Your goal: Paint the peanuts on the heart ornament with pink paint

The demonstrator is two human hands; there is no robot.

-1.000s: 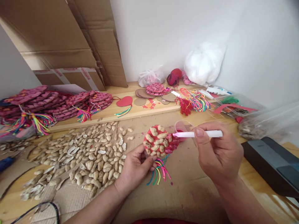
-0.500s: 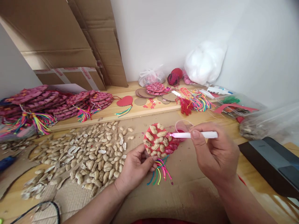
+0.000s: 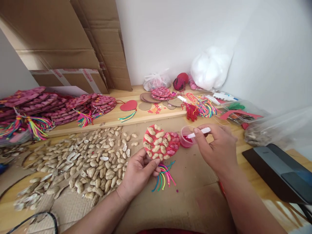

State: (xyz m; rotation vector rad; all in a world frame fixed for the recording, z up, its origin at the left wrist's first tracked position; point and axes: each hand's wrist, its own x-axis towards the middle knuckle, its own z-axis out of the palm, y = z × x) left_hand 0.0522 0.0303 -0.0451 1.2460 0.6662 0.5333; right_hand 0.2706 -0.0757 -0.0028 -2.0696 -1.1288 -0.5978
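Observation:
My left hand (image 3: 143, 169) pinches the lower edge of a red heart-shaped card (image 3: 153, 139) covered with peanut shells. The shells on its right lobe are coated pink; those on the left are bare tan. A multicoloured string tassel (image 3: 165, 177) hangs below the card. My right hand (image 3: 216, 149) is closed around a white-handled paintbrush (image 3: 203, 131). Its tip is down inside a small clear plastic cup (image 3: 184, 132) of dark pink paint, just right of the heart. The bristles cannot be made out clearly.
Loose peanuts (image 3: 97, 172) spread over cardboard at left. Stacked pink peanut hearts (image 3: 58, 107) stand behind them. A plain red heart (image 3: 128, 105), yarn tassels (image 3: 206, 106) and a plastic box (image 3: 251, 112) line the back. A black device (image 3: 280, 172) lies at right.
The paintbrush has gone from the heart's painted shells down into the paint cup. My left hand and the heart have shifted slightly left, uncovering the cup.

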